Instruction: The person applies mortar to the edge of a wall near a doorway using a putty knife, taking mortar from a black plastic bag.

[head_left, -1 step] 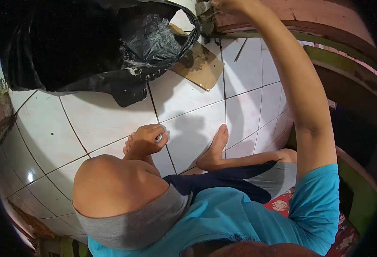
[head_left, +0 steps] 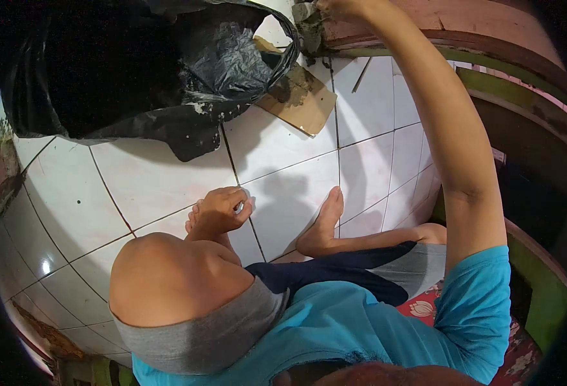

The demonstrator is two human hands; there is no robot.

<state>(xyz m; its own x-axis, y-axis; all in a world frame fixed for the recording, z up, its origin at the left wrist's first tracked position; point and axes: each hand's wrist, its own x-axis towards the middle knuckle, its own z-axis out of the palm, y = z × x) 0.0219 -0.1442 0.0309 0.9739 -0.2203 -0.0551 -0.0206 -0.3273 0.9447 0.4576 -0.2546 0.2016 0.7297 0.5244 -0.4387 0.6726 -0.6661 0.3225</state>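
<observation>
My right arm stretches up to the far edge of the view, where my right hand [head_left: 344,9] is partly cut off. Its fingers are closed round the end of a small greyish piece [head_left: 305,11], whose kind I cannot make out, against a dark-smeared post [head_left: 310,35]. My left hand [head_left: 221,211] rests by my left foot, fingers curled toward the thumb in a loose ring with nothing visible in it. A large black plastic bag [head_left: 232,61] gapes at the far left, pale crumbs on its rim. Beside it lies a brown cardboard piece [head_left: 309,106] with a dark wet patch.
White floor tiles [head_left: 290,161] with dark joints spread under my bare feet. A thin dark stick [head_left: 361,74] lies near the far pinkish ledge [head_left: 438,29]. Green-edged wooden framing [head_left: 509,87] runs along the right. Red flowered cloth [head_left: 422,307] shows beneath me.
</observation>
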